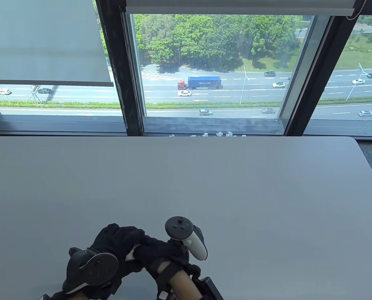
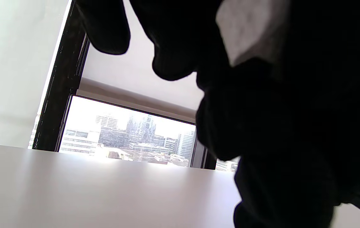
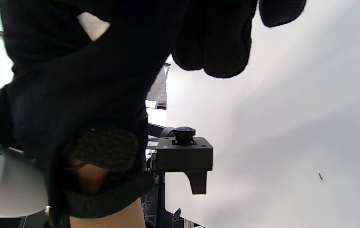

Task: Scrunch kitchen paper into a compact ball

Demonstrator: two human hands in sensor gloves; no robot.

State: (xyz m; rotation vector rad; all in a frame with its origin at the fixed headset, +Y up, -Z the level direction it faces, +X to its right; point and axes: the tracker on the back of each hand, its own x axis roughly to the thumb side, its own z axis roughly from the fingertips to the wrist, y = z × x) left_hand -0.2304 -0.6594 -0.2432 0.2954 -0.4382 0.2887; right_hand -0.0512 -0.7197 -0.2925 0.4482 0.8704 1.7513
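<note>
Both gloved hands are clasped together over the near edge of the grey table (image 1: 204, 187). My left hand (image 1: 117, 243) and my right hand (image 1: 156, 253) press around a wad of white kitchen paper (image 1: 130, 254); only a small white patch shows between the gloves. The paper also shows as a white corner in the left wrist view (image 2: 249, 28) and as a small white patch in the right wrist view (image 3: 92, 27). Most of the paper is hidden inside the hands.
Several small white paper balls (image 1: 217, 135) lie along the window sill beyond the table's far edge. The table's right edge (image 1: 371, 175) curves away at the far right. Large windows stand behind the table.
</note>
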